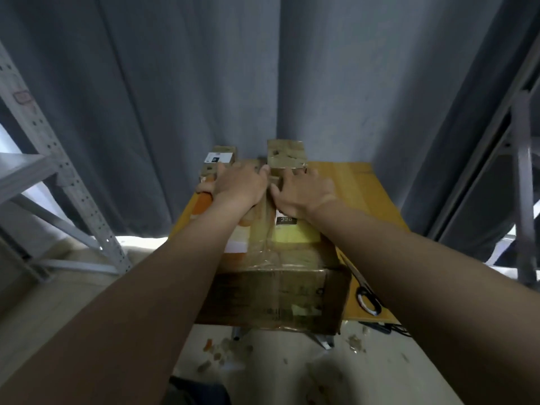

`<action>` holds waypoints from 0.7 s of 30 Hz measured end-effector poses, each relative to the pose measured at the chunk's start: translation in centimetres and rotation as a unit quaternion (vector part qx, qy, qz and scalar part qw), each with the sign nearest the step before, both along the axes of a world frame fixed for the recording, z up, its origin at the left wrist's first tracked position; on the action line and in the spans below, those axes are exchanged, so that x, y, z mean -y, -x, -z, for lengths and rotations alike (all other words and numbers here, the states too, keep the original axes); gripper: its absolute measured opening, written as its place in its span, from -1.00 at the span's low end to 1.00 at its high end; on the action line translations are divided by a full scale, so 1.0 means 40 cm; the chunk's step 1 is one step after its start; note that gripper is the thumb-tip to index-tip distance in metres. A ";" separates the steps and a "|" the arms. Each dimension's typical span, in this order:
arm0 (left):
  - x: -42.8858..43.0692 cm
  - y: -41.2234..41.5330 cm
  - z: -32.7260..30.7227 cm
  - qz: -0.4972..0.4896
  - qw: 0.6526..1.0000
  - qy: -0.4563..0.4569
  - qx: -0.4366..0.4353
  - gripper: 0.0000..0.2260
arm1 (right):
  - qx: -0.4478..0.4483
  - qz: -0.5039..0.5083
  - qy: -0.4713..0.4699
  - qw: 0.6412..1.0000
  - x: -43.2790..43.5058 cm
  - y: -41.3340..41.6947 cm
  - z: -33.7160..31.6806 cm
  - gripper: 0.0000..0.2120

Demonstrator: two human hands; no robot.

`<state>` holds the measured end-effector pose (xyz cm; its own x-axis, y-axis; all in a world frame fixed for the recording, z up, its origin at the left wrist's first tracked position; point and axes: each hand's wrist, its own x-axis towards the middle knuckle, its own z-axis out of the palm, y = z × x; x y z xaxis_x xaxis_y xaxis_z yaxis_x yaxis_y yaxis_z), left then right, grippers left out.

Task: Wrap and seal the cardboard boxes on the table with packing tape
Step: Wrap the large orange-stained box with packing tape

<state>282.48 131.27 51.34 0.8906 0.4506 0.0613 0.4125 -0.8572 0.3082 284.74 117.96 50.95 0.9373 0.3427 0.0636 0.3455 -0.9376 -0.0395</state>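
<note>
large box (pixel 280 296) sits on the table (pixel 368 185), tape already along its top seam, left hand (pixel 239 182) gripping orange tape dispenser (pixel 201 206) at far end, right hand (pixel 301 191) flat pressing; two small boxes (pixel 286 154) behind, sealing unclear.

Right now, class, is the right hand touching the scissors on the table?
Apart. Head view: the right hand lies at the far end of the large box; the scissors lie on the table, well clear.

Dull brown cardboard box (pixel 274 296), shiny clear tape (pixel 271 252) across its top. Smooth yellow tabletop (pixel 359 185) at 3 o'clock. Matt grey cloth curtain (pixel 204 68) at 12 o'clock. Grey metal rack (pixel 74 182) at 9 o'clock.
</note>
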 end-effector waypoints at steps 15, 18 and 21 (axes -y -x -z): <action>-0.032 -0.083 0.002 -0.064 0.997 -0.001 -0.036 -0.45 | -0.080 0.030 -0.094 0.992 -0.048 -0.208 -0.001 -0.49; -0.030 -0.082 0.002 -0.078 0.996 0.004 -0.040 -0.49 | -0.104 0.039 -0.108 0.988 -0.038 -0.226 -0.001 -0.68; -0.023 -0.077 -0.004 -0.086 0.995 0.005 -0.048 -0.52 | -0.087 0.073 -0.166 0.980 -0.029 -0.242 0.007 -0.73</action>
<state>285.55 132.19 51.52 0.8017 0.5971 -0.0258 0.5809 -0.7684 0.2684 294.43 119.12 50.67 0.9815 0.1908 -0.0155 0.1691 -0.9022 -0.3968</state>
